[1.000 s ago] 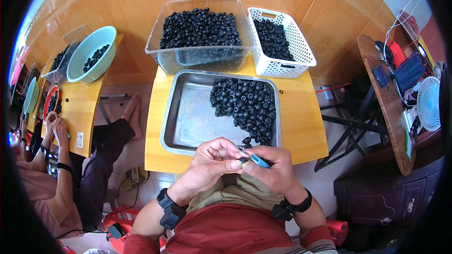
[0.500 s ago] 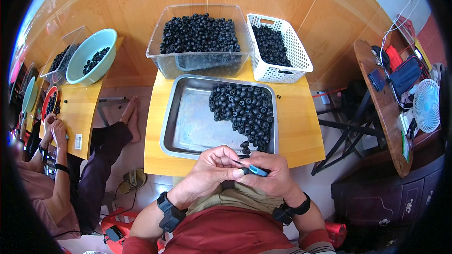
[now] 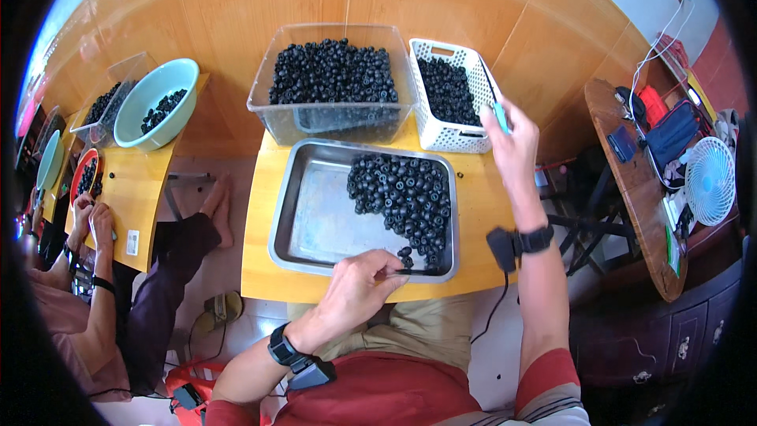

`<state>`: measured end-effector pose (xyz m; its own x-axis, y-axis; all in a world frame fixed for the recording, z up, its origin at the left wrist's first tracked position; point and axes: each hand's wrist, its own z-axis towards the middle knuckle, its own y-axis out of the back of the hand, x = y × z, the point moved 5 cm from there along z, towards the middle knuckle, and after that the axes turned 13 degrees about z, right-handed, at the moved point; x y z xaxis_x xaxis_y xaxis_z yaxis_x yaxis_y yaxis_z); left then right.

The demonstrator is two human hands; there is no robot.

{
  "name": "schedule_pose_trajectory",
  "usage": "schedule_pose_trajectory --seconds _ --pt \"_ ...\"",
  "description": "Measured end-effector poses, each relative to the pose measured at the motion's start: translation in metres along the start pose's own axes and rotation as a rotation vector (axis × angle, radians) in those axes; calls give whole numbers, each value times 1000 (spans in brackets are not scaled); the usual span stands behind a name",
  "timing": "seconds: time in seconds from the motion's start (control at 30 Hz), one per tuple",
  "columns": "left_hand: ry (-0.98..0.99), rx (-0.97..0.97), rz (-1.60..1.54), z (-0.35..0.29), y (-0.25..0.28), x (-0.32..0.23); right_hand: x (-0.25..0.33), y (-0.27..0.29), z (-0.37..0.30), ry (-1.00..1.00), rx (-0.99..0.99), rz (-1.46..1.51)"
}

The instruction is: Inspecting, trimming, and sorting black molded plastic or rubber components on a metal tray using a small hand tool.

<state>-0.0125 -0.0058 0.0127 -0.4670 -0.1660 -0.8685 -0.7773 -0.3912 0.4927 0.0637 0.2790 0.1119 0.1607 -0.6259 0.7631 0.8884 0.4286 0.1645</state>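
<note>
Left hand (image 3: 359, 288) at near rim of metal tray (image 3: 315, 221), fingers pinched on a small black ring (image 3: 404, 262) from the pile. Right hand (image 3: 512, 146) raised beside white basket (image 3: 451, 136), fingers gripping a blue tool (image 3: 500, 117) over the desk (image 3: 481, 213).

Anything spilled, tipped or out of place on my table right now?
Nothing stands out. The black rings sit heaped in the metal tray, clear bin and white basket, all upright; none lie loose on the yellow table.
</note>
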Motion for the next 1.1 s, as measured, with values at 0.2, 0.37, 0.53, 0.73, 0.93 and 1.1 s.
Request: schedule_pose_trajectory --seconds 0.2,0.37,0.53,0.73,0.93,1.1 --pt "-132 -69 215 19 -1 2 -18 0 -27 -151 35 38" --pt "-199 31 368 40 -12 7 2 2 -88 -286 55 6" --pt "-191 111 499 52 -25 15 12 16 -129 -383 53 3" --pt "-130 175 541 63 -31 16 12 16 -154 -454 40 100" --pt "-71 238 487 70 -32 21 14 9 -166 -470 65 155" --pt "-95 236 436 73 -32 27 15 10 -174 -482 59 147"
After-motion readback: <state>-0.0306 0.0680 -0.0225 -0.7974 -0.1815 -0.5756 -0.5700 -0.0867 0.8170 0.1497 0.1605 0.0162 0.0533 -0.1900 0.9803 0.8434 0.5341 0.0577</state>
